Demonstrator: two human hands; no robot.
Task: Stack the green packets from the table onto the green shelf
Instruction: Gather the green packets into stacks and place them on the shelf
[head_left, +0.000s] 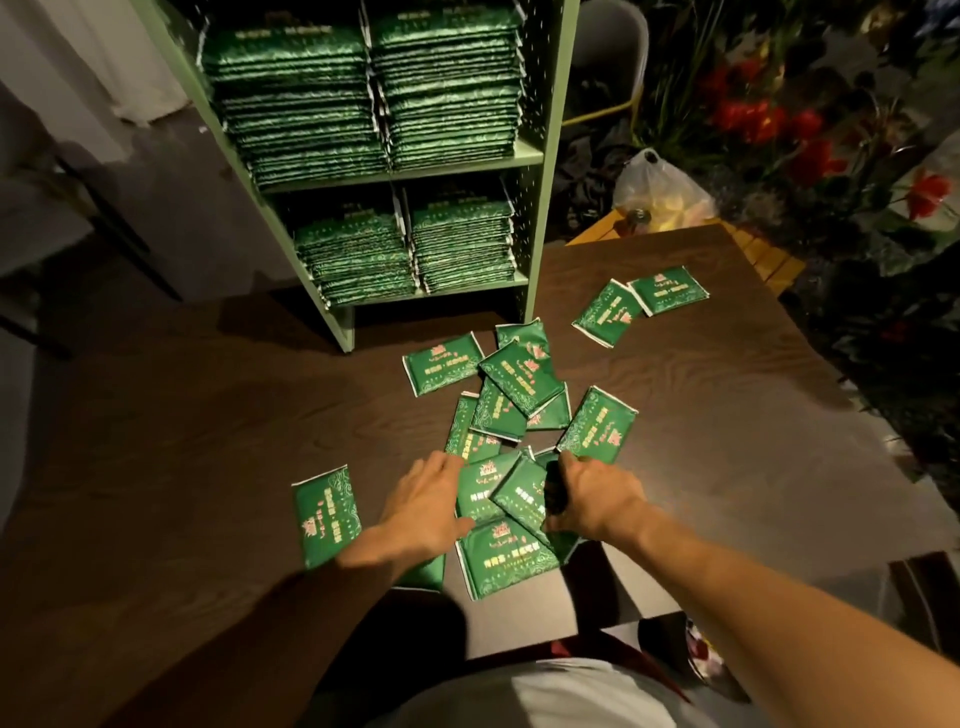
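White shirt (530, 696) at bottom edge, both bare forearms reaching fwd over the dark wood desk (182, 441). Left hand (423, 501) lies palm down, fingers straight, fingertips on the near pile's left edge; grip wide, holding nothing. Right hand (592, 496) is curled over the pile's right side, fingers hooked around packet edges; grip closed on a packet, though exactly which one can't be told.

Packets (511, 499) are green w/ gold and pink print, flat on the desk, scattered approx. mid-desk. Near pile between the hands: several overlapped, long axes mixed, one turned diagonal. Lone packet (326, 512) left of the left wrist, long axis running away from camera, slightly tilted. Middle cluster (514, 384) beyond the hands: overlapping at all angles, some diagonal. One packet (597, 426) just right of it, long axis leaning right. Far pair (639, 306) near the desk's back right, touching at corners, well apart from the rest.

Shelf (550, 156) stands on the desk's back edge, pale green w/ perforated side. Upper bay holds two tall stacks side by side (374, 98); lower bay holds two shorter stacks (405, 249). All lie flat, edges facing out.

Plastic bag (660, 187) and red flowers (753, 119) behind the desk at right.
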